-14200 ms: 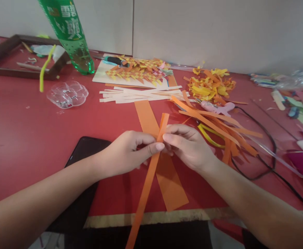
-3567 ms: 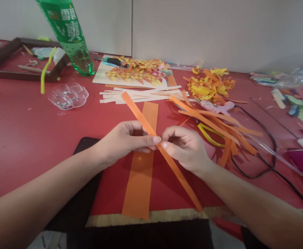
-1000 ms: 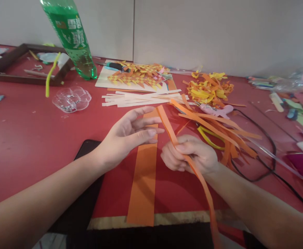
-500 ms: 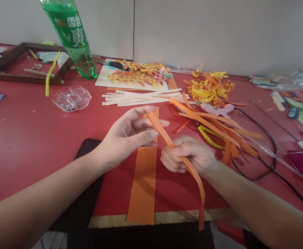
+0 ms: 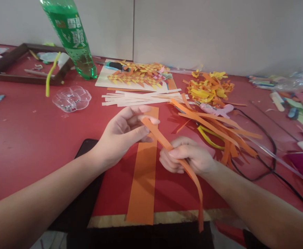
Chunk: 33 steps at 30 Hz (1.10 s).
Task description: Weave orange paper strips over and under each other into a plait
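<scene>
Wall (image 5: 205, 34): pale, behind a red table (image 5: 37, 145) with a chipped front edge. Frame (image 5: 13, 79) lies flat, far left; green bottle (image 5: 74, 45) just off its right corner. Black slab (image 5: 82, 204) sits partly under the left forearm. Loose orange strips (image 5: 219, 122) spread beyond the right hand (image 5: 185, 157), yellow handles (image 5: 208, 138) partly under them.

Right hand: fingers curled in, thumb clamping the narrow strip (image 5: 190, 171). Left hand (image 5: 125, 129): fingers bent and fanned, thumb tip right at the strip's far end; can't tell if it's pinched. Wide strip (image 5: 142, 186) lies on the table below the hands, running to the front edge. Narrow strip is in the air, crossing over it at the upper end, tail curving down past the right hand.

Farther back: scraps (image 5: 211, 88) in a heap, white strips (image 5: 141, 98) in a loose stack. Smallest: clear tray (image 5: 72, 98), pink glue gun (image 5: 217, 110).
</scene>
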### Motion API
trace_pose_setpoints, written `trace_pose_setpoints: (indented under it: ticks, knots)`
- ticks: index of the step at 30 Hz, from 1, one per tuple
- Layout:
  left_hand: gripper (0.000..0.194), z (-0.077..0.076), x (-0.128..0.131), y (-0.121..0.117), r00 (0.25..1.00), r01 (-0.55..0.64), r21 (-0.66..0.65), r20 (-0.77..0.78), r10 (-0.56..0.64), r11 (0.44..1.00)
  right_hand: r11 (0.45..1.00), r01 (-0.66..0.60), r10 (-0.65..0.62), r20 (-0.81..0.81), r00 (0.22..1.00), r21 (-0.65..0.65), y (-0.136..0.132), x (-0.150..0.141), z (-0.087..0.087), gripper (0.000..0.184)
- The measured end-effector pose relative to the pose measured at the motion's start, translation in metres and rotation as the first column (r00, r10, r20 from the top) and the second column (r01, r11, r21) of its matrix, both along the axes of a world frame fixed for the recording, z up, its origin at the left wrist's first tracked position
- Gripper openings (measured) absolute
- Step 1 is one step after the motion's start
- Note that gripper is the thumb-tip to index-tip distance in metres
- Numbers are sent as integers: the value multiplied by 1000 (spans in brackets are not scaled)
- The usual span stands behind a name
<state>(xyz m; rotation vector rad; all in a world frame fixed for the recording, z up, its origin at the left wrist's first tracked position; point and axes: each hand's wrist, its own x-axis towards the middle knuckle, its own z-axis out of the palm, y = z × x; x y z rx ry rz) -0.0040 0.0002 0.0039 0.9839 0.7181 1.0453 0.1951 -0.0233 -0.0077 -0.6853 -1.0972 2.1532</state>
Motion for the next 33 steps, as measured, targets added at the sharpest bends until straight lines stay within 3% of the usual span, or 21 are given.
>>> trace_pose_setpoints:
  ticks: [3, 7, 9, 12, 18, 22, 25, 33]
  knots:
    - [18, -2, -1, -1, 997, 69, 11, 28, -69, 998, 1000, 17, -16, 50, 999, -14, 1, 1, 0, 31]
    - [4, -2, -1, -2, 970, 244, -7, 24, -244, 970, 995, 47, -36, 122, 992, -90, 1, 0, 6, 44]
    - [3, -1, 0, -1, 960, 281, -17, 5, -281, 959, 993, 69, -59, 106, 993, -95, 1, -2, 8, 40]
    - [4, -2, 0, 0, 956, 293, -8, 8, -293, 956, 989, 114, -103, 122, 987, -92, 0, -3, 5, 34]
    - [6, -3, 0, 2, 963, 269, 12, 7, -269, 963, 990, 130, -118, 174, 978, -58, 2, -1, -4, 40]
    - [18, -3, 1, 2, 981, 190, -129, 62, -184, 973, 974, 203, -181, 202, 963, -96, 3, -1, -5, 41]
    - [9, -2, 2, 3, 978, 199, -226, 103, -180, 954, 965, 251, -230, 207, 951, -77, 3, -1, -5, 34]
    - [11, 0, 2, 1, 957, 256, -254, -70, -282, 932, 958, 288, -277, 219, 935, -16, 4, -2, -4, 22]
